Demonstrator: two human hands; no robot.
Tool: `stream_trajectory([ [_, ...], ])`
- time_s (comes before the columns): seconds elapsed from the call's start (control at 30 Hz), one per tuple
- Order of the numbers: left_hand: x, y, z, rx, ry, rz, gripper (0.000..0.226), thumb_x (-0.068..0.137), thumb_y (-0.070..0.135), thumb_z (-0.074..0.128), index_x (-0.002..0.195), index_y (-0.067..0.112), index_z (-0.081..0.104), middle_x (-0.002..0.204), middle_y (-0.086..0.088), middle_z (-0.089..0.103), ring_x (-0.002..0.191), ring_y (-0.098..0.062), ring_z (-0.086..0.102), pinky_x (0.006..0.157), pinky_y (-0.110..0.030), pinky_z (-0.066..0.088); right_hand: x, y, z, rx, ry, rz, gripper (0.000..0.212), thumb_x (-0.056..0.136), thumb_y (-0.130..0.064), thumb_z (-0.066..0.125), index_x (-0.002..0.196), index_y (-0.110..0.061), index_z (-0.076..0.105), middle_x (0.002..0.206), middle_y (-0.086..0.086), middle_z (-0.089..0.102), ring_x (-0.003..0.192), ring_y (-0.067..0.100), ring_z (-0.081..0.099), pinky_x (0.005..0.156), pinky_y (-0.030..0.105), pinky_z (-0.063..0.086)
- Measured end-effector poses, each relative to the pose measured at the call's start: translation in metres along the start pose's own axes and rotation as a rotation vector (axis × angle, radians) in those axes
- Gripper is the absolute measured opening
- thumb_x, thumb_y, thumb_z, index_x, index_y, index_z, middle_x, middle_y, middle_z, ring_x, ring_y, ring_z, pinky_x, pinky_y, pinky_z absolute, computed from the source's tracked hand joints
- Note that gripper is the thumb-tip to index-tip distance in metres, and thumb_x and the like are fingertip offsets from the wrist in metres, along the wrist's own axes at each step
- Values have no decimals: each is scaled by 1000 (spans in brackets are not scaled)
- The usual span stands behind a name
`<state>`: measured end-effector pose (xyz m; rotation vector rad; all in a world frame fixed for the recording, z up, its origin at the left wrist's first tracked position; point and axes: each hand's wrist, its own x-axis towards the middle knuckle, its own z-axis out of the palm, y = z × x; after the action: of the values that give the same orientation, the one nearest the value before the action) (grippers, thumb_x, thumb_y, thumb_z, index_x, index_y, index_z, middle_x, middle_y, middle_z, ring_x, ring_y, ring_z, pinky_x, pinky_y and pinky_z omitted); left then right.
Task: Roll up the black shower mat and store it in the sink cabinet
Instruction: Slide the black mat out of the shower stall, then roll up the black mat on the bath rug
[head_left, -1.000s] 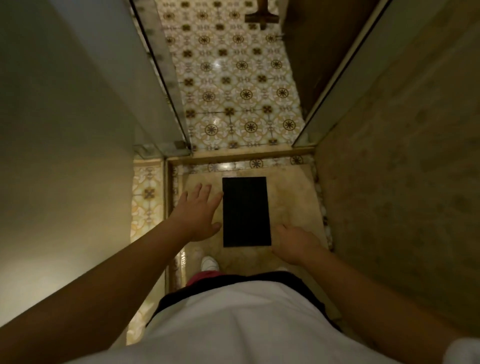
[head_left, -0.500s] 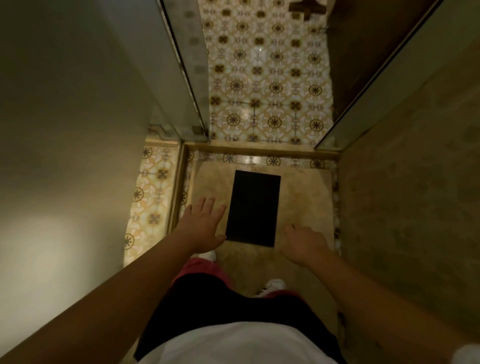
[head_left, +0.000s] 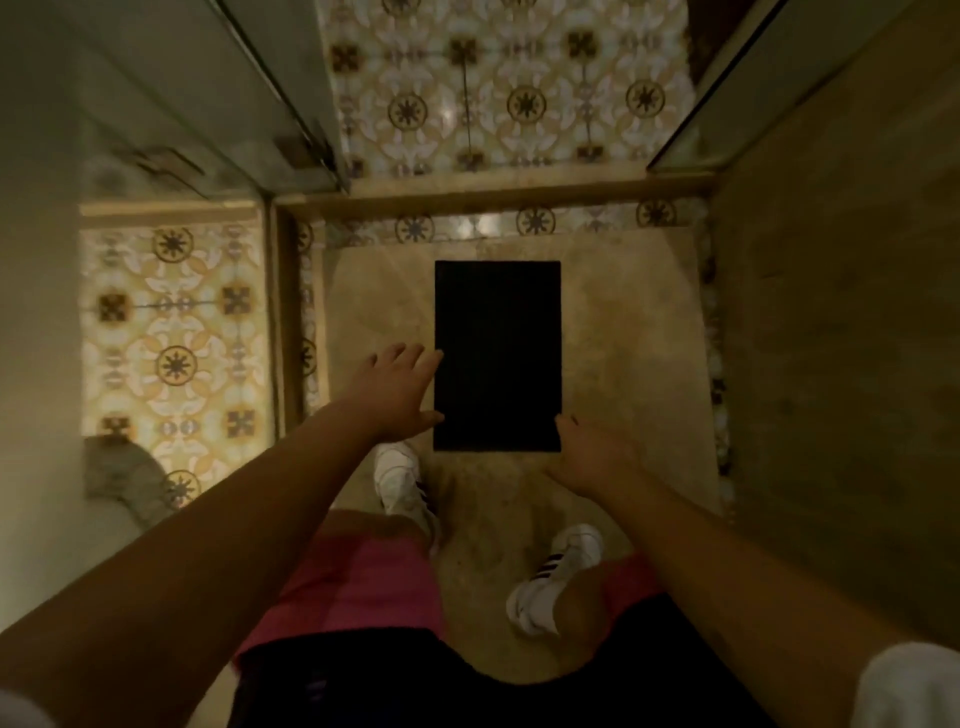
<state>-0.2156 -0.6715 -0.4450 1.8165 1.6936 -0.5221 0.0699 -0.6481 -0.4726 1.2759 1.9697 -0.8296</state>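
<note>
Hands now lower, left hand (head_left: 397, 392) and right hand (head_left: 597, 454) flanking flat mat (head_left: 497, 356)

Black shower mat (head_left: 497, 356): matt, finely ribbed. Shower floor (head_left: 623, 332): beige stone, mottled. Patterned tiles (head_left: 498, 98): glazed, glossy. Sneakers (head_left: 400, 480): white.

A black rectangular shower mat (head_left: 497, 356) lies flat and unrolled at the centre of the frame, long side running up the picture, on the beige shower floor (head_left: 623, 332).
</note>
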Motion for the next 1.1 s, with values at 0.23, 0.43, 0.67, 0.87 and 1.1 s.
stream_trajectory([
  [0.23, 149, -39, 163, 129, -119, 183, 88, 82, 62, 56, 150, 26, 15, 150, -12, 34, 135, -33, 34, 106, -47, 36, 175, 25, 128, -81, 39, -50, 75, 77, -59, 62, 134, -19, 34, 132, 10, 46, 109, 32, 52, 77, 40, 47],
  [0.43, 221, -60, 291, 178, -188, 304, 76, 81, 59, 59, 140, 19, 33, 132, -11, 47, 116, -31, 48, 87, -41, 48, 268, 28, 227, -189, 102, -139, 76, 67, -55, 73, 124, -18, 40, 128, 9, 46, 110, 31, 49, 82, 46, 46],
  [0.67, 222, -52, 353, 277, -111, 416, 56, 82, 58, 56, 122, 20, 49, 120, -8, 52, 106, -28, 49, 81, -40, 42, 295, 35, 258, -334, 135, -247, 68, 62, -41, 77, 115, -20, 39, 115, 9, 43, 104, 32, 43, 80, 47, 41],
  [0.87, 217, -39, 356, 388, -67, 415, 59, 79, 61, 51, 120, 19, 46, 119, -8, 47, 102, -30, 46, 79, -42, 39, 302, 46, 242, -207, 45, -337, 64, 70, -47, 69, 121, -23, 38, 118, 6, 47, 107, 28, 48, 80, 43, 49],
  [1.1, 214, -54, 353, 135, 30, 405, 42, 91, 50, 41, 117, 18, 47, 110, -7, 60, 93, -29, 57, 76, -40, 45, 322, 61, 219, -28, -12, -359, 33, 79, -43, 70, 99, -28, 48, 105, 1, 57, 93, 20, 56, 72, 36, 47],
])
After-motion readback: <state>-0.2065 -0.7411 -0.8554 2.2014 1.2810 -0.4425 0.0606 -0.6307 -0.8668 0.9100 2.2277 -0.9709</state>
